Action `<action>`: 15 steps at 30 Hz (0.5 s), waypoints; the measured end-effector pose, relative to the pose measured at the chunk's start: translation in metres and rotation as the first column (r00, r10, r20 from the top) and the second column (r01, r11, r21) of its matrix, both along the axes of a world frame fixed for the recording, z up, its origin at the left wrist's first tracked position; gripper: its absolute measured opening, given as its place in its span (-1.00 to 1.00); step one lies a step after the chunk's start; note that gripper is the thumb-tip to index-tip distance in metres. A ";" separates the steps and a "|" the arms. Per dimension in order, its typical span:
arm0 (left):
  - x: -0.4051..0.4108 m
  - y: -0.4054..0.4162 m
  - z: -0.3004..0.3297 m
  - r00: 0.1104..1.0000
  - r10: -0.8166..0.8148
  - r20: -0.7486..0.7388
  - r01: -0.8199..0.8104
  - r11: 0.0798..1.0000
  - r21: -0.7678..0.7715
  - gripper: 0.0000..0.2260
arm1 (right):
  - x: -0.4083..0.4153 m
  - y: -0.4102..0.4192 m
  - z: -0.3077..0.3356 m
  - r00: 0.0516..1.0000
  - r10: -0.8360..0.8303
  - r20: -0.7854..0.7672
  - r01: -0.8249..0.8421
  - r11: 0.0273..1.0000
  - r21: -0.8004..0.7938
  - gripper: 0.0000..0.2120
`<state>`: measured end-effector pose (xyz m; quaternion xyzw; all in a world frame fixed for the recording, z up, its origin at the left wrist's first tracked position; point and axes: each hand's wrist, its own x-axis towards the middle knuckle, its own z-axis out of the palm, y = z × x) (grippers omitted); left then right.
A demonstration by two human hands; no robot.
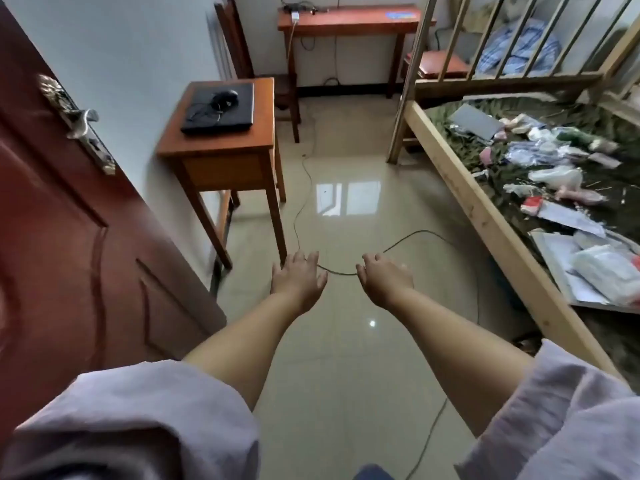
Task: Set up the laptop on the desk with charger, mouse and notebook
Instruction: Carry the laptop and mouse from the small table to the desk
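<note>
A closed black laptop (239, 112) lies on a small wooden side table (263, 133) by the left wall. A black wired mouse (225, 97) rests on its lid, cable coiled beside it. A longer wooden desk (349, 20) stands at the far wall, with a white charger plug (295, 17) and cables at its left end. Both arms stretch forward over the floor. My left hand (298, 278) and my right hand (382, 278) are palm down, fingers apart, holding nothing. No notebook is clearly recognisable.
A dark red door (69, 237) stands open at the left. A wooden bed frame (485, 216) at the right holds papers, bags and clutter. A thin black cable (408, 235) runs across the shiny tiled floor. A wooden chair (239, 46) stands behind the side table.
</note>
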<state>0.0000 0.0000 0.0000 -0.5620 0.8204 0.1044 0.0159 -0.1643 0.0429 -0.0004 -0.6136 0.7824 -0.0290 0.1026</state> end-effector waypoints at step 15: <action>-0.111 -0.072 -0.056 0.995 -0.090 0.035 0.072 0.928 0.366 -0.54 | -0.115 -0.050 -0.061 0.995 -0.091 0.034 0.077 0.948 0.308 -0.63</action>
